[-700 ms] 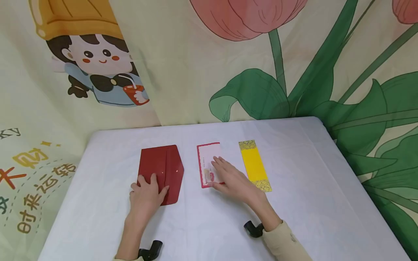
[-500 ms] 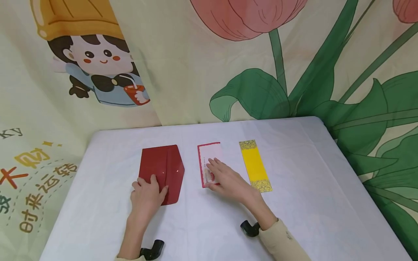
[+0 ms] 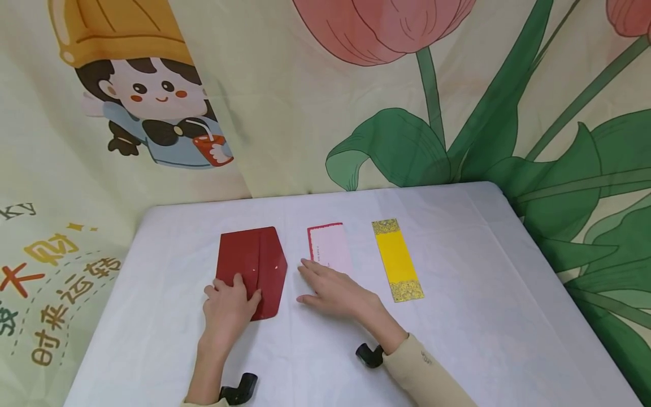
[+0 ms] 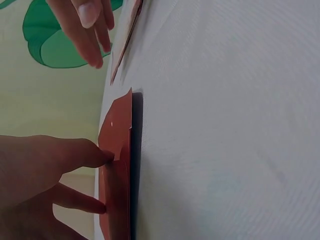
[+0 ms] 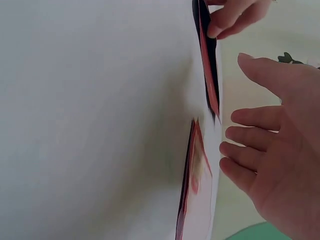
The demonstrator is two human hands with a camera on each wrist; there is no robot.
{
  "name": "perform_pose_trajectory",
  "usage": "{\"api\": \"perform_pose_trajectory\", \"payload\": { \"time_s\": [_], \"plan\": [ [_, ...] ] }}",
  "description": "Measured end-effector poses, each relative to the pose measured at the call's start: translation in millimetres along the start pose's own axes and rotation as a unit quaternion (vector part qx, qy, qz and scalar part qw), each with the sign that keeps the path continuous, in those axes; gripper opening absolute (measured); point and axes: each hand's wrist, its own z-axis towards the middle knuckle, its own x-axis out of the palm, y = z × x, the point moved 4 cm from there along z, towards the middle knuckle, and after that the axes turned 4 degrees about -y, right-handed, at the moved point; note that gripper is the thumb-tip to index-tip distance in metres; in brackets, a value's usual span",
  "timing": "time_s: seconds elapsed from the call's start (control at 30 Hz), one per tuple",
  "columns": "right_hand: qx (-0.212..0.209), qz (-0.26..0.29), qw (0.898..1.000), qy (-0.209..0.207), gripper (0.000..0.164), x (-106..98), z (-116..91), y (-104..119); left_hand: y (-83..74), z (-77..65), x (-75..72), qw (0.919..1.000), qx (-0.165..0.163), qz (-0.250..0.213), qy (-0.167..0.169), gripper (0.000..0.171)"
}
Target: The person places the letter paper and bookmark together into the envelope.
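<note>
A dark red envelope (image 3: 239, 249) lies on the left of the white table, its pointed flap to the right. My left hand (image 3: 229, 308) rests on its lower part, thumb and fingertips touching the top surface, as the left wrist view also shows. Right of it lies a white card (image 3: 330, 237) with a red scalloped border. My right hand (image 3: 335, 294), fingers straight, is over the card's lower part and hides it in the head view. In the right wrist view this hand (image 5: 280, 135) holds nothing and is apart from the card (image 5: 200, 185).
A yellow strip (image 3: 398, 254) with patterned gold ends lies to the right of the card. The white-covered table (image 3: 483, 282) ends at the back against a printed cloth (image 3: 280, 113). A black device (image 3: 369, 356) sits at my right wrist.
My right hand has moved left and slightly toward me across the card, uncovering its upper right. My left hand stays on the envelope; the envelope and card lie where they were.
</note>
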Motion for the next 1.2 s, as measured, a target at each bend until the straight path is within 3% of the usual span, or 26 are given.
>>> {"api": "perform_pose_trajectory", "payload": {
  "time_s": [0.73,1.1,1.2],
  "plan": [
    [-0.048,-0.112,0.992,0.027,0.069,24.9,49.7,43.1,4.2,0.2,0.9,0.9998,-0.018,-0.002,0.007,0.057],
    [-0.039,-0.131,0.989,0.050,0.067,31.5,58.1,49.5,8.7,0.9,1.7,0.9992,-0.022,-0.028,0.018,0.067],
    [-0.038,-0.133,0.989,0.053,0.067,30.9,58.7,50.1,8.5,1.1,2.3,0.9989,-0.012,-0.037,0.026,0.062]
  ]
}}
